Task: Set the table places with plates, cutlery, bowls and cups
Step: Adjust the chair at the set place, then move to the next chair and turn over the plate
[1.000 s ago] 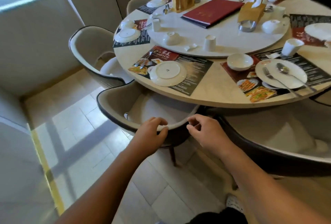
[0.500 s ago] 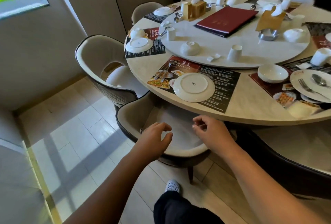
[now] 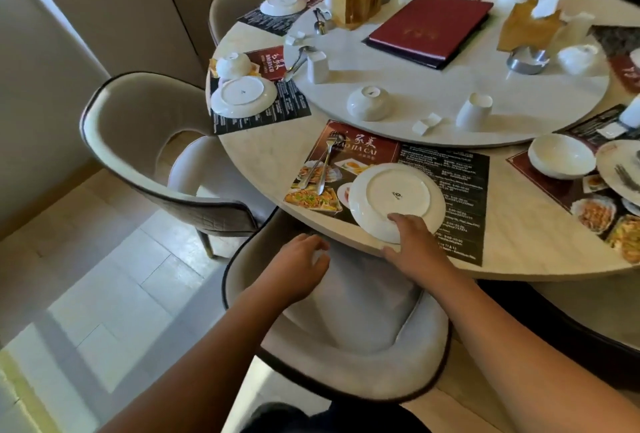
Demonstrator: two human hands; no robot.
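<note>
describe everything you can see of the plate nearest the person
A round white plate, glossy like glazed ceramic, lying upside down: its foot ring and a small dark mark face up. It sits flat on the printed placemat near the table edge, right of the cutlery. The right hand rests its fingers on the near rim.
</note>
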